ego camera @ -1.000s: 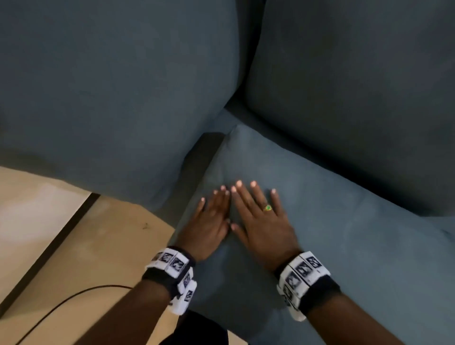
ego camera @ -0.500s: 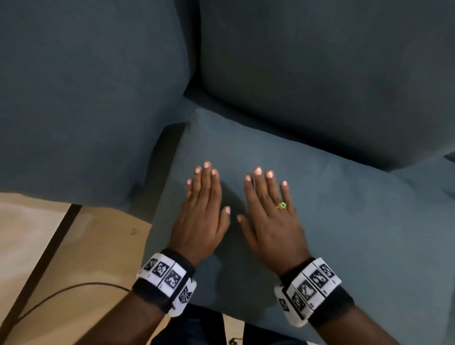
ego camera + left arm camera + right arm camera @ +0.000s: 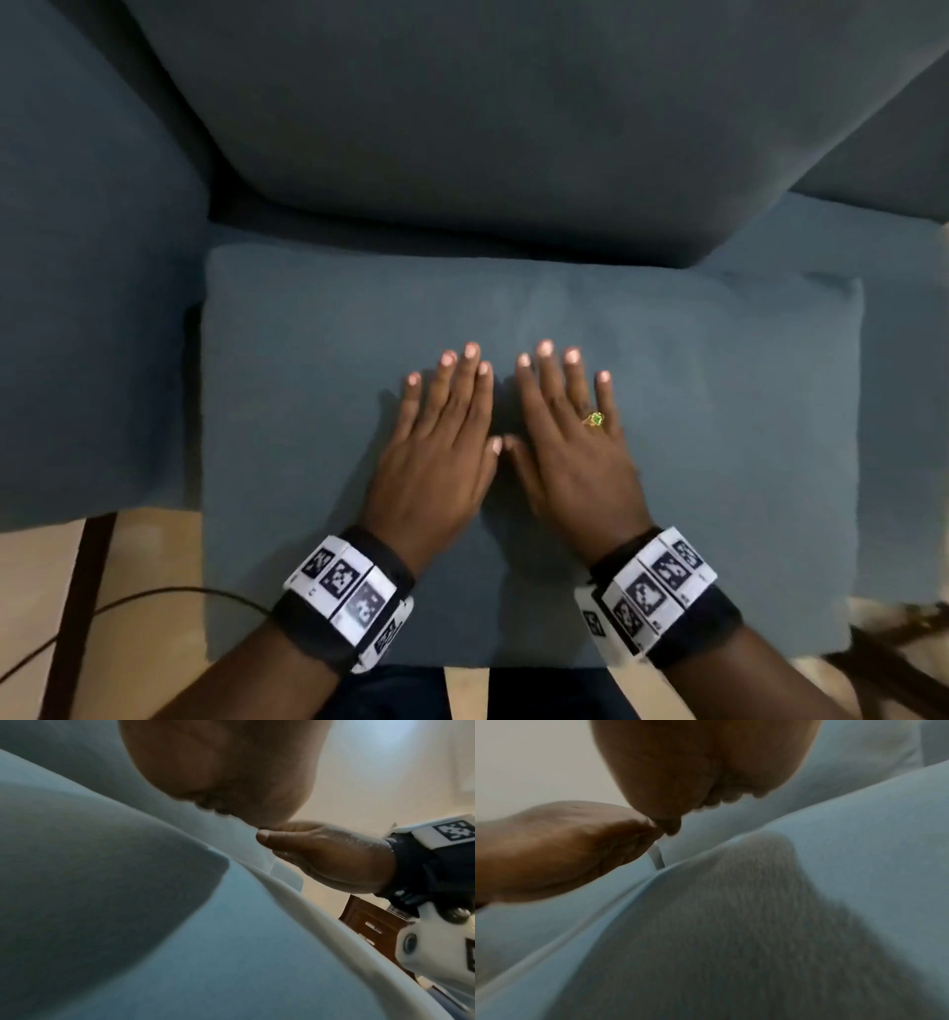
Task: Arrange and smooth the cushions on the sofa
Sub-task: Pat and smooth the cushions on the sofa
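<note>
A blue-grey seat cushion lies flat on the sofa, square to me in the head view. My left hand and right hand rest palm-down side by side on its middle, fingers straight, thumbs almost touching. A ring with a green stone sits on the right hand. A large back cushion stands behind the seat cushion. In the left wrist view my left palm presses the cushion fabric, with the right hand beside it. The right wrist view shows my right palm on the fabric.
The sofa's padded armrest rises at the left. A second seat cushion lies at the right. Tan floor with a dark strip and a black cable shows at lower left. Dark wooden furniture stands beyond the sofa.
My view has swung so the cushion now lies square and centred. Both hands have slid from its left end to its middle, staying flat, and drawn together again.
</note>
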Available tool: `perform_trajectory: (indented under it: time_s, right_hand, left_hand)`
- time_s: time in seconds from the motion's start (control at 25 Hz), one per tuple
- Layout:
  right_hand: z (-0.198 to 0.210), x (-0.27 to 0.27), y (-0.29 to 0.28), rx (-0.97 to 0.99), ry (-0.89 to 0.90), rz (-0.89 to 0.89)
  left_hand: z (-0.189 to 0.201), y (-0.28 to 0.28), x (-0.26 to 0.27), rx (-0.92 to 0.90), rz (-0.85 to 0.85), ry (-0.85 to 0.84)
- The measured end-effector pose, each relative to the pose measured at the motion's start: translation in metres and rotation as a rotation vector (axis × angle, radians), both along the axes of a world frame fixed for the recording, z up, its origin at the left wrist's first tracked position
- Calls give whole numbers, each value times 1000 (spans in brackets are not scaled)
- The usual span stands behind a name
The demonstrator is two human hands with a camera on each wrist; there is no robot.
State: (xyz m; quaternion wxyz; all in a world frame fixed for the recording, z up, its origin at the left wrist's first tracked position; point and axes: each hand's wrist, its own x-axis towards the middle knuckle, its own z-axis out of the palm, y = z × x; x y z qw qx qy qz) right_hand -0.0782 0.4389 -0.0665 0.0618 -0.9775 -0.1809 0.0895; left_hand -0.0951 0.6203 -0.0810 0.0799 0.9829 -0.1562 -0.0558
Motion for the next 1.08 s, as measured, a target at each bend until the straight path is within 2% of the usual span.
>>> perform_trajectory:
  time_s: [0.08, 0.16, 0.2, 0.32, 0.36, 0.48, 0.6, 0.72, 0.76, 0.88, 1.0, 1.08]
  right_hand:
    - [2, 3, -16, -35, 20, -85]
    - [-4, -6, -37, -68, 118, -59]
    - [-5, -4, -50, -38, 105, -59]
    - [6, 7, -77, 13, -25, -238]
    - [5, 5, -91, 5, 9, -269]
    - [-5, -1, -130, -5, 155, -216]
    - [-6, 10, -169, 45, 56, -367]
    - [-8, 11, -200, -11, 144, -325]
    - [-10, 9, -211, 28, 151, -326]
    - [-9, 16, -248, 132, 16, -509]
    - [-21, 11, -277, 95, 176, -474]
    - [-25, 12, -300, 206, 137, -528]
  left_hand:
    - [2, -22, 8, 25, -27, 34]
    - [1, -40, 9, 71, -84, 84]
    - [1, -51, 16, 65, -95, 91]
    - [15, -79, 26, 16, -94, 26]
    - [14, -91, 25, 22, -120, 38]
    - [11, -129, 27, 61, -191, 127]
    - [13, -167, 41, 12, -220, 118]
    - [11, -198, 44, 79, -285, 136]
    - [12, -210, 44, 63, -285, 147]
    - [13, -250, 50, 17, -333, 129]
    - [4, -277, 49, 90, -373, 173]
    - [3, -298, 52, 51, -371, 178]
